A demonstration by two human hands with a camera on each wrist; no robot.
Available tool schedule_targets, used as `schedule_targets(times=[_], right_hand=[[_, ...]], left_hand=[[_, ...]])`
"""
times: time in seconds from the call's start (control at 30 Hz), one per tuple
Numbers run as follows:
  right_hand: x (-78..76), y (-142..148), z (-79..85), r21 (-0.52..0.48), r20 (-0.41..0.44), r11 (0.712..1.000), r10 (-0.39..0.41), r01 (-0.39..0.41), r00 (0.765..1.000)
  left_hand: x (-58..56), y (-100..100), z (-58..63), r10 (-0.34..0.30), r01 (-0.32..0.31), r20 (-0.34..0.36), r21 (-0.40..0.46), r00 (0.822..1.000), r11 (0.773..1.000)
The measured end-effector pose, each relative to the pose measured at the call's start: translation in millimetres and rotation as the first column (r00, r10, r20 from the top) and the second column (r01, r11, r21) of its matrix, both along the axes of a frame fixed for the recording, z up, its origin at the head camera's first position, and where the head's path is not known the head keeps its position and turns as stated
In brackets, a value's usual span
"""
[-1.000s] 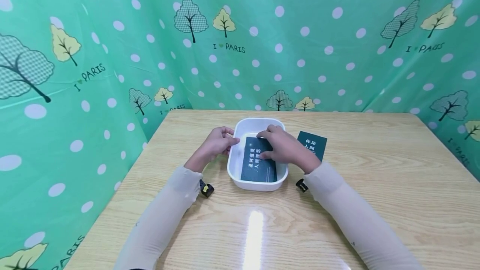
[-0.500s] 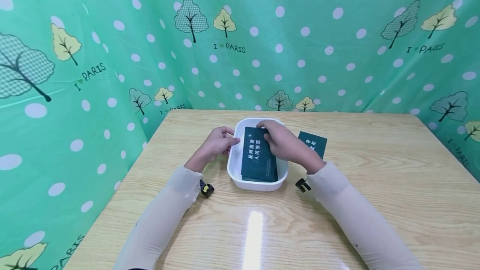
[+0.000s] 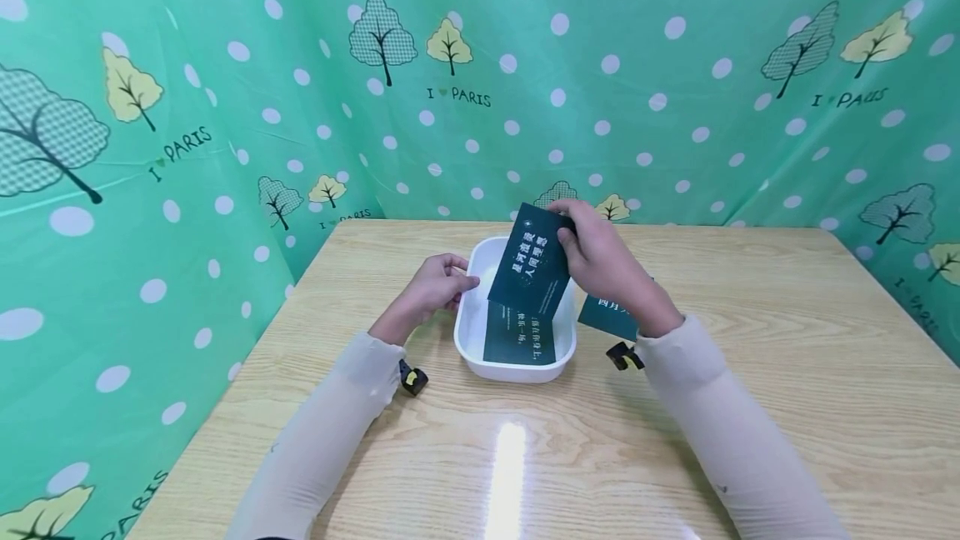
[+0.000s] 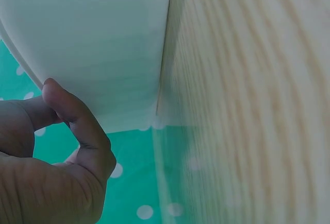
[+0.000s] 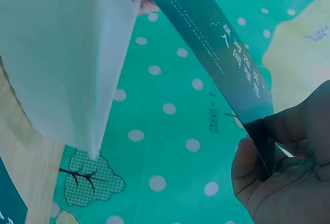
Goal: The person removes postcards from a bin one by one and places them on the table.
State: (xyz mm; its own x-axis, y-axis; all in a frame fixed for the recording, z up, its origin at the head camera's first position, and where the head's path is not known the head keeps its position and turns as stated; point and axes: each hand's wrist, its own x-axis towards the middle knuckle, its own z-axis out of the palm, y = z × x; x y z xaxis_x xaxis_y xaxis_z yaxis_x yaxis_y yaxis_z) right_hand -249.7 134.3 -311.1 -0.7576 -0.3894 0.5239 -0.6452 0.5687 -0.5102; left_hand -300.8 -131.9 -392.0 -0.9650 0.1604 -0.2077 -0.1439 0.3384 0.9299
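Observation:
A white plastic tub [image 3: 467,348] stands on the table, its left rim pinched between the thumb and fingers of my left hand [image 3: 438,283]. In the left wrist view that hand [image 4: 77,136] has the fingertips at the tub wall [image 4: 98,49]. My right hand [image 3: 600,252] pinches a dark green card [image 3: 532,261] with white lettering by its upper right corner, tilted above the tub. The right wrist view shows the same card [image 5: 216,49] nearly edge-on between thumb and fingers [image 5: 245,165]. Another dark green card [image 3: 517,340] lies inside the tub, partly covered by the lifted one.
A further green card [image 3: 607,319] lies on the wooden table [image 3: 787,357] right of the tub, partly behind my right wrist. Black straps [image 3: 625,355] with yellow bits hang at both wrists. A green dotted curtain [image 3: 660,107] hangs behind and to the left.
My right hand has lifted the card up out of the tub toward the back right, uncovering another card beneath. The left hand has stayed at the rim.

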Motion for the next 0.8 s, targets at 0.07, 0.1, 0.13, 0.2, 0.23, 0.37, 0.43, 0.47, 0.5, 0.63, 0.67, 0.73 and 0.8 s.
schedule_targets(times=[0.07, 0.1, 0.13, 0.2, 0.23, 0.37, 0.43, 0.47, 0.5, 0.63, 0.67, 0.73, 0.8], right_hand=[[0.0, 4, 3.0, -0.013, -0.003, 1.000, -0.017, 0.017, 1.000], [-0.5, 6, 4.0, -0.016, -0.006, 1.000, -0.026, 0.026, 1.000], [-0.9, 9, 4.8, -0.019, -0.007, 0.999, -0.035, 0.035, 0.999], [-2.0, 13, 6.2, -0.026, 0.000, 0.998, -0.052, 0.052, 0.999], [-2.4, 15, 6.9, -0.030, 0.003, 0.998, -0.059, 0.060, 0.998], [-5.4, 26, 9.0, -0.062, 0.015, 0.994, -0.087, 0.088, 0.996], [-7.3, 31, 9.7, -0.077, 0.014, 0.992, -0.102, 0.103, 0.995], [-8.3, 34, 10.0, -0.086, 0.016, 0.990, -0.109, 0.110, 0.994], [-9.6, 37, 10.1, -0.093, 0.019, 0.989, -0.117, 0.118, 0.993], [-13.5, 49, 9.9, -0.111, 0.047, 0.982, -0.149, 0.154, 0.988], [-14.6, 52, 9.8, -0.114, 0.057, 0.980, -0.157, 0.163, 0.986], [-16.3, 59, 9.5, -0.121, 0.079, 0.975, -0.175, 0.184, 0.981], [-18.2, 65, 8.9, -0.137, 0.107, 0.969, -0.192, 0.205, 0.976]], left_hand=[[0.3, 0, 0.1, 0.001, -0.001, -0.001, 0.000, 1.000, 1.000], [0.4, 0, 0.1, 0.001, -0.001, -0.001, 0.001, 1.000, 1.000], [0.4, 0, 0.0, 0.001, -0.001, -0.002, 0.001, 1.000, 1.000], [0.5, 0, 0.2, 0.000, 0.000, -0.004, 0.001, 1.000, 1.000], [0.4, 0, 0.3, 0.000, 0.000, -0.004, 0.000, 1.000, 1.000], [0.7, -1, 1.0, -0.004, 0.004, -0.005, -0.007, 1.000, 1.000], [0.7, -1, 1.3, -0.007, 0.007, -0.007, -0.006, 1.000, 1.000], [0.7, -1, 1.3, -0.010, 0.010, -0.009, -0.004, 1.000, 1.000], [0.6, -1, 1.2, -0.011, 0.011, -0.011, -0.003, 1.000, 1.000], [0.3, -1, 0.8, -0.015, 0.015, -0.017, -0.002, 1.000, 1.000], [0.2, -1, 0.5, -0.016, 0.016, -0.017, -0.003, 1.000, 1.000], [0.2, -1, 0.1, -0.015, 0.015, -0.015, -0.005, 1.000, 1.000], [0.2, -1, -0.1, -0.013, 0.013, -0.013, -0.006, 1.000, 1.000]])
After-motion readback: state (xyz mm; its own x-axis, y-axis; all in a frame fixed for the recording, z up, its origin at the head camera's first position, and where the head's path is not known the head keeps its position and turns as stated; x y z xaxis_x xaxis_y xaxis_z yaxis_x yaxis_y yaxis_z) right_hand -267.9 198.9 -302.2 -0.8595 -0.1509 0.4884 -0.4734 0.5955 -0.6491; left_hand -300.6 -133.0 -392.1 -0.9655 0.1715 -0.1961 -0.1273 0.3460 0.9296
